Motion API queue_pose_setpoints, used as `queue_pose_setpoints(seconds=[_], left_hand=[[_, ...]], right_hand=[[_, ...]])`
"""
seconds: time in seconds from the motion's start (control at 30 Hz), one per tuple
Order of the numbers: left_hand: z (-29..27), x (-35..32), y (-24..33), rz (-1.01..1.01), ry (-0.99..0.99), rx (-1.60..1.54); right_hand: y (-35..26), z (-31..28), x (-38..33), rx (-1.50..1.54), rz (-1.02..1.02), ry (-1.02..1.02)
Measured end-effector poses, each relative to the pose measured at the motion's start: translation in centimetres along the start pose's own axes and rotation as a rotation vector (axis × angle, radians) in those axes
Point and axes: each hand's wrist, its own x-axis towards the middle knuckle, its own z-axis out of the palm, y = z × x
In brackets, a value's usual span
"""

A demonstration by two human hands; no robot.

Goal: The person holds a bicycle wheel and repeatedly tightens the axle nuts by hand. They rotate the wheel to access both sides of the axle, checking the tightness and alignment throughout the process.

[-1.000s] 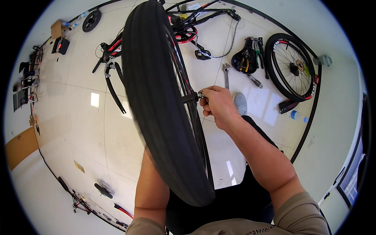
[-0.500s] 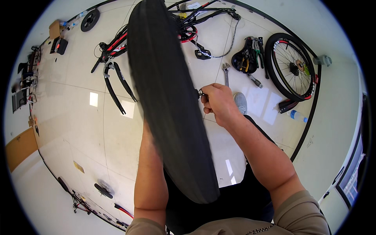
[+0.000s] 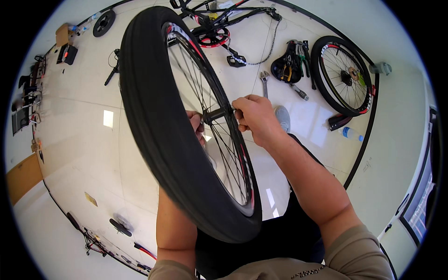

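Observation:
A bicycle wheel (image 3: 154,126) with a thick black tyre hangs in front of me, upright and tilted. Its thin dark spokes meet at a black hub (image 3: 215,115). My right hand (image 3: 256,116) is closed, thumb and fingers pinching the right end of the axle. On the hub's other side my left hand (image 3: 196,125) shows through the spokes, its fingers closed at the left axle end. The tyre hides the rest of that hand and part of the left forearm.
Behind the wheel a black and red bicycle frame (image 3: 205,23) lies on the tiled floor. To the right are an adjustable wrench (image 3: 264,84), a tool pouch (image 3: 286,67), a second wheel (image 3: 322,79) against the wall and a water bottle (image 3: 352,134). My shoe (image 3: 282,117) stands near the wrench.
The wheel has turned and leaned left, so its spokes and hub now show instead of mostly tread. My left fingers have come into sight; the right hand has shifted slightly left.

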Motion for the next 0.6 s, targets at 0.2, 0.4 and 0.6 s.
queue_pose_setpoints(seconds=[0.2, 0.4, 0.6], left_hand=[[0.1, 0.5, -0.5, 0.002, -0.027, -0.018], [0.1, 1.2, -0.2, -0.043, -0.020, -0.061], [-0.6, 1.4, -0.6, 0.036, -0.025, -0.027]], right_hand=[[-0.2, -0.1, 0.3, -0.030, -0.020, 0.010], [-0.5, 0.0, 0.5, -0.034, -0.014, -0.014], [-0.8, 0.5, 0.5, -0.036, 0.022, -0.001]])
